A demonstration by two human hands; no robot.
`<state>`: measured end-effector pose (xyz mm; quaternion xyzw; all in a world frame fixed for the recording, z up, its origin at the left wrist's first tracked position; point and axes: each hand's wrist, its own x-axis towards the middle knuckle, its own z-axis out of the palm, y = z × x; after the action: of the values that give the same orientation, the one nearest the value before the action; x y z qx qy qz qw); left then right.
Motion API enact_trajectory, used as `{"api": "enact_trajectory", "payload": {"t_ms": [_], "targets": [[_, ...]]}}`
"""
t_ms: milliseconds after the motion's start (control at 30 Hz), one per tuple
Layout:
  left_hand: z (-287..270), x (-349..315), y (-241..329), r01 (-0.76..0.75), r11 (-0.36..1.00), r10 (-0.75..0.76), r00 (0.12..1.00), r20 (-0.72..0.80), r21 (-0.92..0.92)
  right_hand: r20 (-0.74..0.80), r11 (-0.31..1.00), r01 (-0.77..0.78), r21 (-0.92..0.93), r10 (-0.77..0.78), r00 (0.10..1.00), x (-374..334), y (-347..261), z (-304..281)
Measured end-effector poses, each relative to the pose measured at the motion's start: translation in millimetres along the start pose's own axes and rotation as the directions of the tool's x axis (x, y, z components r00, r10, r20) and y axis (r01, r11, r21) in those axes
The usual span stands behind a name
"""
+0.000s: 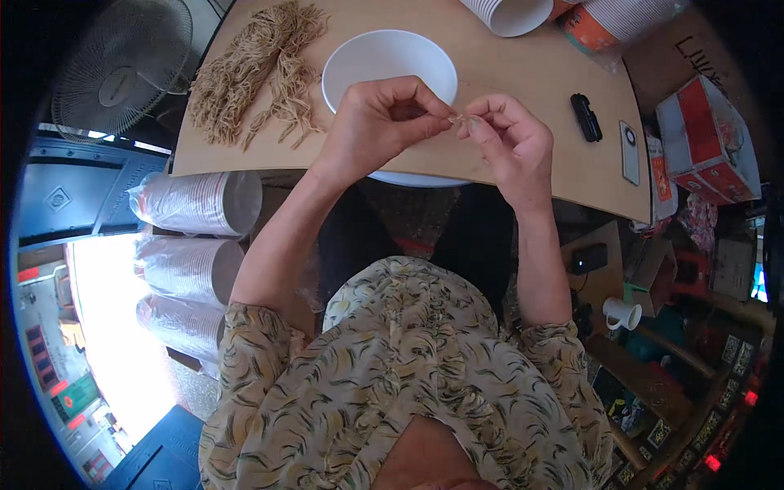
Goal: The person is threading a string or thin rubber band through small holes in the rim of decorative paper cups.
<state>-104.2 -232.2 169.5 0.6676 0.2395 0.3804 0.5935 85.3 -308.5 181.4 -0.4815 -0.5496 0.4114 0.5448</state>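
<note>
Above the near edge of the table, my left hand (384, 114) and my right hand (514, 143) meet with their fingertips pinched. Between them they grip a small pale strand (457, 119), too fine to make out closely. Just behind my left hand stands a white bowl (388, 41), partly covered by that hand. To its left lies a heap of tan, twisted strands (245, 73), knotted together, with a few loose ends trailing toward me. Below the table edge, the rim of a second white container (420, 179) shows above my lap.
Stacked paper cups (621, 24) lie at the far right of the table (563, 163), near a black case (585, 118) and a phone (630, 153). Wrapped cup stacks (188, 204) sit at lower left, below a fan (122, 77). A white mug (622, 314) stands lower right.
</note>
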Motion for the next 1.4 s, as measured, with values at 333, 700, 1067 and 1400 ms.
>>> {"api": "enact_trajectory", "payload": {"t_ms": [333, 700, 1067, 1400], "targets": [[2, 1, 2, -0.017, 0.999, 0.017, 1.0, 0.005, 0.046, 0.021, 0.998, 0.033, -0.058, -0.032, 0.999, 2, 4, 2], [-1, 2, 13, 0.126, 0.988, -0.123, 0.992, 0.04, -0.093, -0.021, 0.997, -0.045, 0.068, 0.047, 0.999, 7, 6, 1], [3, 5, 13, 0.105, 0.994, -0.104, 0.994, 0.043, -0.021, -0.01, 0.988, -0.107, 0.115, 0.109, 0.994, 6, 7, 0], [4, 6, 7, 0.089, 0.991, -0.087, 0.996, 0.023, -0.101, -0.004, 0.987, -0.113, 0.118, 0.115, 0.993, 5, 6, 3]]}}
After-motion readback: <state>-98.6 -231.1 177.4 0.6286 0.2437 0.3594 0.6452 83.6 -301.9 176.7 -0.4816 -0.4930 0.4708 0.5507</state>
